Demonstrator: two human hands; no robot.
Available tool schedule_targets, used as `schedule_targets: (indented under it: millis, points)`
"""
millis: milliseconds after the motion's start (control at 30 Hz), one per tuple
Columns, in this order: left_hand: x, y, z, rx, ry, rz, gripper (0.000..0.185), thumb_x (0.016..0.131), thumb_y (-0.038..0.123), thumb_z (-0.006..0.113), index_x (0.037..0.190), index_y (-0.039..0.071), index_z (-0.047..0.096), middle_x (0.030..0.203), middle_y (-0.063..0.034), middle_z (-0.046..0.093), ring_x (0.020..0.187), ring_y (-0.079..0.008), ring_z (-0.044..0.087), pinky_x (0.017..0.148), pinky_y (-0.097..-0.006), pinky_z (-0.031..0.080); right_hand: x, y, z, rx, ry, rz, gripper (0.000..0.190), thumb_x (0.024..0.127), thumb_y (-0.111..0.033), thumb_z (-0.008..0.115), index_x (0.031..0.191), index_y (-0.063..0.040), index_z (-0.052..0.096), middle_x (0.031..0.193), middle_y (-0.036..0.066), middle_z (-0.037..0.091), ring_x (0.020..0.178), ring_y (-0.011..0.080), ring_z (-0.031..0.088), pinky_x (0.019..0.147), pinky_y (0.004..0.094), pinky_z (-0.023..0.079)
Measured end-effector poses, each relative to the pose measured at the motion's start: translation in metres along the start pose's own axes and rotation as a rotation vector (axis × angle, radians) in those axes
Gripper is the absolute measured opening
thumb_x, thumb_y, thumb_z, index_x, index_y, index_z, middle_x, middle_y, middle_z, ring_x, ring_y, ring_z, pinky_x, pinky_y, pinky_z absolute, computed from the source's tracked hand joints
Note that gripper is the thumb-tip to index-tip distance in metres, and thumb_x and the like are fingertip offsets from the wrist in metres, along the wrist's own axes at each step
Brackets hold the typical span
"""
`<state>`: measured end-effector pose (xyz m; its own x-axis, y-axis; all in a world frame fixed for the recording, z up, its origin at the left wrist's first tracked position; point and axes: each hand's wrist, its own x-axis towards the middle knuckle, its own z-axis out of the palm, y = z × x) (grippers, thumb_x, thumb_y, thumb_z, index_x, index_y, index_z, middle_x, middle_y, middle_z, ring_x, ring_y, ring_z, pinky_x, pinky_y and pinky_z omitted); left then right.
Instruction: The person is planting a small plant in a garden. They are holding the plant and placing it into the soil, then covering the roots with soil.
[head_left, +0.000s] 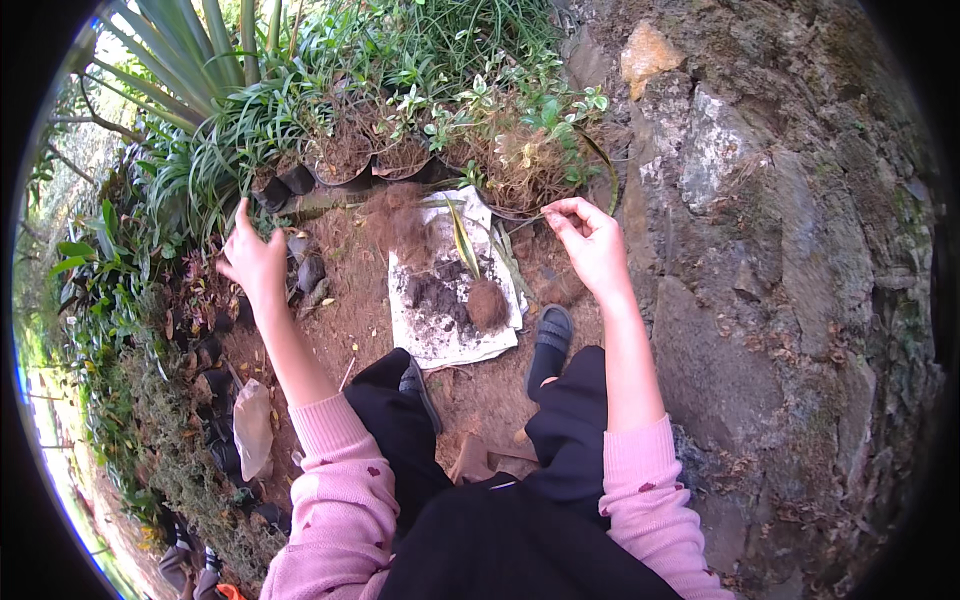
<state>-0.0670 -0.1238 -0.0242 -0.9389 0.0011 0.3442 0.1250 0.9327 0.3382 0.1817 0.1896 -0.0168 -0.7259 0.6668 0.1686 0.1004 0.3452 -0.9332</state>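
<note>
My left hand (257, 261) is raised at the left with its fingers apart, and nothing shows in it. At the right, my right hand (591, 241) has thumb and fingertips pinched together. A thin strand seems to reach those fingertips, but whether they grip it is unclear. Between and below the hands, a white sheet (480, 351) lies on the ground. On it rests a brown fibre-covered root ball (487, 306), with a yellow-edged snake plant leaf (463, 244) rising from it. Dark loose soil (433, 296) is spread beside the ball. A clump of brown fibre (397, 217) overlaps the sheet's far left corner.
Potted plants (345, 161) line the far side, near a pot of dry roots (529, 176). A rough stone wall (735, 352) rises close on the right. Black plant bags (217, 379) and a translucent plastic bag (253, 427) lie left. My sandalled foot (551, 337) is beside the sheet.
</note>
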Motion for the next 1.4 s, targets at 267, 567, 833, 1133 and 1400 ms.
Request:
schedule_targets:
  millis: [267,567,833,1133,1400]
  points:
    - [-0.004,-0.004,0.004,-0.031,-0.166,-0.149,0.073,0.074,0.028,0.072,0.138,0.028,0.038,0.143,-0.0145,0.032,0.133,-0.0332,0.030,0.103,-0.0674,0.019,0.000,-0.004,-0.007,0.001,-0.067,0.095,0.012,0.089,-0.008,0.062,0.098,-0.001,0.065,0.083,-0.004,0.062,0.071,0.0024,0.050,0.066,0.0188,0.043]
    - [-0.007,-0.005,-0.009,-0.262,-0.128,-0.034,0.038,0.079,0.021,0.068,0.114,0.007,0.061,0.103,-0.0117,0.065,0.090,-0.0231,0.064,0.083,-0.0341,0.050,-0.001,0.000,-0.012,0.065,-0.030,0.044,0.012,0.085,-0.012,0.065,0.095,-0.006,0.069,0.075,-0.004,0.063,0.064,0.0022,0.048,0.058,0.0201,0.040]
    - [-0.061,0.114,0.015,-0.678,-0.609,0.669,0.043,0.078,0.016,0.069,0.118,0.005,0.059,0.112,-0.0121,0.063,0.105,-0.0231,0.059,0.092,-0.0348,0.047,0.000,-0.010,-0.005,0.170,-0.080,-0.002,0.013,0.086,-0.011,0.064,0.096,-0.004,0.068,0.085,-0.002,0.066,0.071,0.0025,0.052,0.065,0.0199,0.043]
    - [-0.113,0.157,0.035,-0.796,-0.721,0.839,0.038,0.076,0.016,0.070,0.111,0.006,0.060,0.101,-0.0141,0.066,0.095,-0.0279,0.063,0.086,-0.0363,0.047,0.001,-0.026,-0.009,0.364,-0.092,0.065,0.014,0.090,-0.009,0.059,0.101,-0.003,0.065,0.076,-0.007,0.055,0.059,-0.0014,0.039,0.049,0.0159,0.026]
    - [-0.110,0.163,0.031,-0.741,-0.882,0.712,0.018,0.081,0.017,0.066,0.091,0.003,0.063,0.082,-0.0120,0.067,0.076,-0.0248,0.065,0.069,-0.0356,0.049,0.000,-0.027,-0.018,0.393,-0.030,0.138,0.015,0.088,-0.010,0.060,0.101,-0.003,0.066,0.078,-0.005,0.057,0.067,0.0016,0.046,0.057,0.0171,0.035]
